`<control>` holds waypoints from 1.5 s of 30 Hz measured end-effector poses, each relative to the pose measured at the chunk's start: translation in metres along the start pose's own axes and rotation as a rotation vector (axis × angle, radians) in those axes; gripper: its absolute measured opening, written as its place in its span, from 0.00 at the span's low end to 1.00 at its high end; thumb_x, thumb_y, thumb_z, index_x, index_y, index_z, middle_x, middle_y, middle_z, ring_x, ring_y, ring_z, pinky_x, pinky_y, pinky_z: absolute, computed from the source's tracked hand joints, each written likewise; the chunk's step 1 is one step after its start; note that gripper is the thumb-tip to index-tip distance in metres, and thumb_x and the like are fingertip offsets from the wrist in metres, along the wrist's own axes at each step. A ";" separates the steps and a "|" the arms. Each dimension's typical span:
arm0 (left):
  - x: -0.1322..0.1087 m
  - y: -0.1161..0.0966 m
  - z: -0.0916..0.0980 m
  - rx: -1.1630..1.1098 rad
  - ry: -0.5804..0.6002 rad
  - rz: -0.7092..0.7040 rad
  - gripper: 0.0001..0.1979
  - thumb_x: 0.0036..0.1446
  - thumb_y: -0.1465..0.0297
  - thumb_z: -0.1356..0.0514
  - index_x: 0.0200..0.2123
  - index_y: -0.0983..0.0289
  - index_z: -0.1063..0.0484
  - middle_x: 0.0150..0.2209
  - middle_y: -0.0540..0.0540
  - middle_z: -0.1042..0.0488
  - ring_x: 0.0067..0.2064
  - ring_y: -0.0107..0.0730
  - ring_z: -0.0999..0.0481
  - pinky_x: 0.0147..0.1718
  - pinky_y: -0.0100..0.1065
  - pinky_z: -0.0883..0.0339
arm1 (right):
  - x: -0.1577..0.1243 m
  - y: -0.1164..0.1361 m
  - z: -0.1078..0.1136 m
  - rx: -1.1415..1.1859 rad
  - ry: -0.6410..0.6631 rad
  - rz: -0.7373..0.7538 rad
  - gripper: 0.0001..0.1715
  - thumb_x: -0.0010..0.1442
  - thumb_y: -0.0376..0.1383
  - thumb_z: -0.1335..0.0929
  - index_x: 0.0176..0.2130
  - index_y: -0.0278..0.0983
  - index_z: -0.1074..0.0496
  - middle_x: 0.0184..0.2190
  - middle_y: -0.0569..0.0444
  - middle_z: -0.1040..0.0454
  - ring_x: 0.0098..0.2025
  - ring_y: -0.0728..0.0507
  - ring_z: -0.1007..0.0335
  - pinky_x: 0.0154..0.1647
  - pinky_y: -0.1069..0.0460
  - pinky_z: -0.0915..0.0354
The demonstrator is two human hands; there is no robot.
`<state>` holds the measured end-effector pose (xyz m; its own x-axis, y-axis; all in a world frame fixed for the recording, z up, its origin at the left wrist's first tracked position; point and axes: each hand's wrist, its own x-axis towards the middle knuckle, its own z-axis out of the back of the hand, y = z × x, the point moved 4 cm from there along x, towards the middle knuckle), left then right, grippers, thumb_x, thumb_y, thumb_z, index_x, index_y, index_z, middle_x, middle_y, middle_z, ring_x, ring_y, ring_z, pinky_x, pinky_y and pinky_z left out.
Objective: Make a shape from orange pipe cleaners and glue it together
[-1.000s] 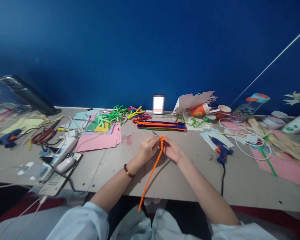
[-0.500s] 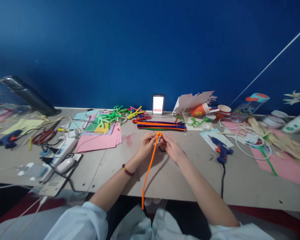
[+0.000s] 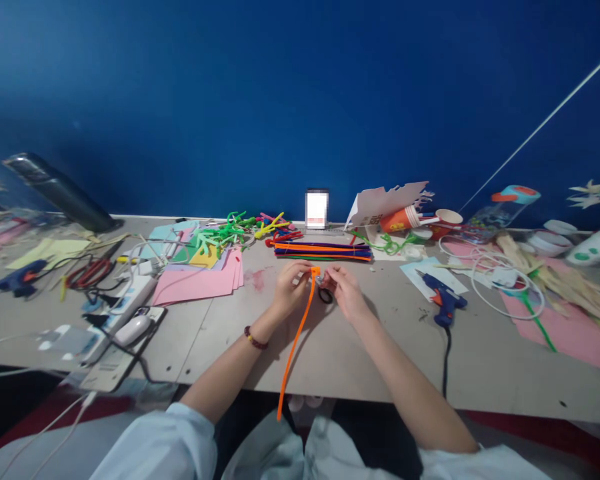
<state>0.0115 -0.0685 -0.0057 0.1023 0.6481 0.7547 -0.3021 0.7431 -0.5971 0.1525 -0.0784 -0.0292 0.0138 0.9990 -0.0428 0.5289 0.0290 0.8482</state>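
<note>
My left hand point(image 3: 291, 287) pinches the coiled top of an orange pipe cleaner point(image 3: 297, 340), whose long tail hangs down past the table's front edge. My right hand point(image 3: 344, 288) is close beside it on the right. Its thumb and fingertips are pressed together, and what they hold is too small to tell. Between the hands lies a black ring-shaped thing point(image 3: 325, 296) with a silvery part above it, partly hidden. Just beyond my hands is a bundle of colored pipe cleaners point(image 3: 323, 251).
A phone point(image 3: 317, 209) stands against the blue wall. On the right are a blue glue gun point(image 3: 445, 300), a white cable point(image 3: 505, 313) and paper cups point(image 3: 400, 219). To the left lie pink paper sheets point(image 3: 195, 283), bent green pipe cleaners point(image 3: 225, 233) and a power strip point(image 3: 125, 307).
My right hand has moved slightly right, away from the orange coil. The pipe cleaner's tail has swung a little left, and the black ring shows more.
</note>
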 end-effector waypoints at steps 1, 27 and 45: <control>0.000 0.001 0.000 -0.015 -0.008 0.024 0.04 0.56 0.76 0.43 0.32 0.63 0.30 0.36 0.55 0.25 0.39 0.31 0.25 0.37 0.34 0.30 | 0.000 0.000 0.000 -0.018 0.009 0.009 0.14 0.44 0.45 0.25 0.26 0.38 0.27 0.22 0.59 0.30 0.26 0.50 0.37 0.32 0.52 0.38; -0.002 -0.002 0.002 0.100 -0.023 -0.107 0.04 0.57 0.75 0.44 0.30 0.63 0.33 0.36 0.55 0.24 0.39 0.31 0.24 0.38 0.36 0.30 | -0.010 -0.014 -0.015 0.203 0.085 -0.304 0.14 0.41 0.39 0.23 0.23 0.38 0.29 0.17 0.63 0.41 0.22 0.52 0.50 0.26 0.54 0.46; -0.007 -0.015 0.002 0.401 0.003 -0.367 0.07 0.59 0.76 0.46 0.30 0.62 0.31 0.36 0.54 0.22 0.39 0.31 0.25 0.36 0.35 0.37 | -0.015 -0.016 -0.017 0.287 0.049 -0.384 0.15 0.39 0.38 0.22 0.24 0.38 0.30 0.15 0.64 0.40 0.21 0.52 0.47 0.26 0.54 0.43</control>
<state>0.0137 -0.0847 -0.0012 0.2714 0.3585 0.8932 -0.5837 0.7992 -0.1434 0.1295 -0.0931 -0.0329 -0.2646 0.9184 -0.2942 0.7006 0.3927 0.5958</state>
